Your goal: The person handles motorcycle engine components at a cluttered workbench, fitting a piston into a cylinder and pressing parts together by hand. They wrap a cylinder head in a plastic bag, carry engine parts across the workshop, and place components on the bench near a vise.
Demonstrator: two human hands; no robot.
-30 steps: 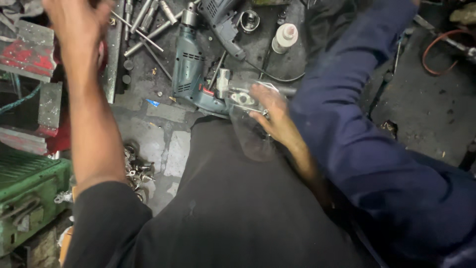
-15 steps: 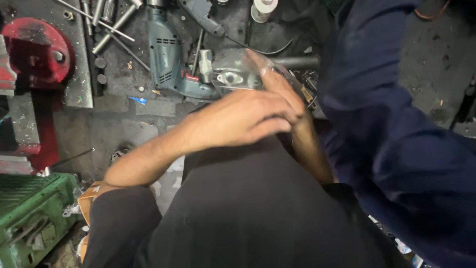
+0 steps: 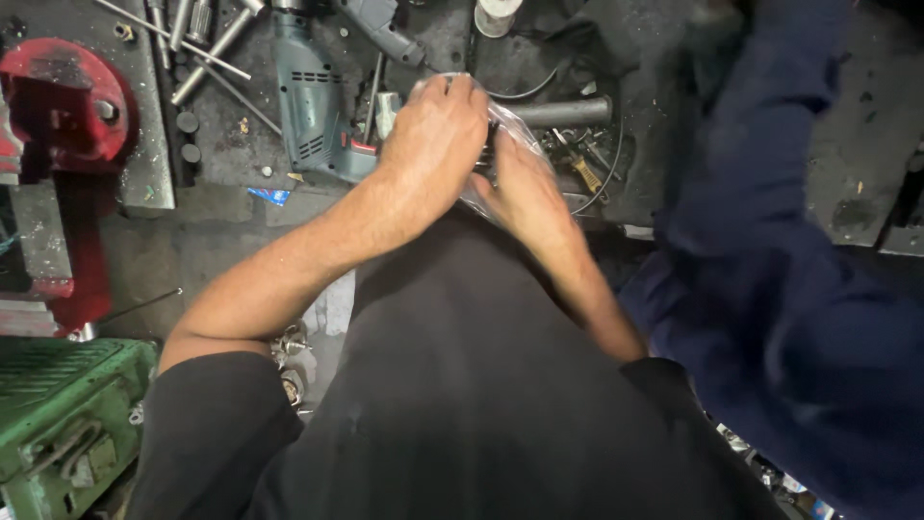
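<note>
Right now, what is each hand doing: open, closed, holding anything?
Left hand: closed over the clear plastic bag, gripping it from above.
Right hand: closed on the same bag from below; its contents are hidden.

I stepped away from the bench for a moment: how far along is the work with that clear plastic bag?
Done: both hands have the bag. In hand: the left hand covers the clear plastic bag from above and the right hand grips it below. Left: its contents are hidden; the electric drill lies untouched beside them.
</note>
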